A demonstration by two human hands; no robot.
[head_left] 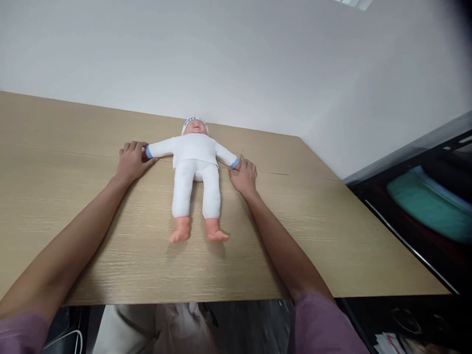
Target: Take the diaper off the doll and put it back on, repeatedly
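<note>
Left hand [132,160]: arm stretched long from lower left of frame toward centre, palm down on the table [66,147]; fingers curled over the doll's [195,164] hand at the blue cuff [148,152], closed on it.
Right hand [243,174]: arm runs from lower right up to centre, wrist bent slightly inward; fingertips pinch the doll's other hand by the second blue cuff [235,163].
Sleeves: mauve, short, at the bottom corners.
Doll: soft white cloth body and hat, smooth pink plastic face and bare feet [199,233]; lies on its back, arms spread wide, legs straight toward the viewer.
Doll position: centre of frame, head at the table's far edge near the wall [258,59], between the two hands, one at each arm end.
Table: pale wood grain, flat, matte.
Wall: plain white.
</note>
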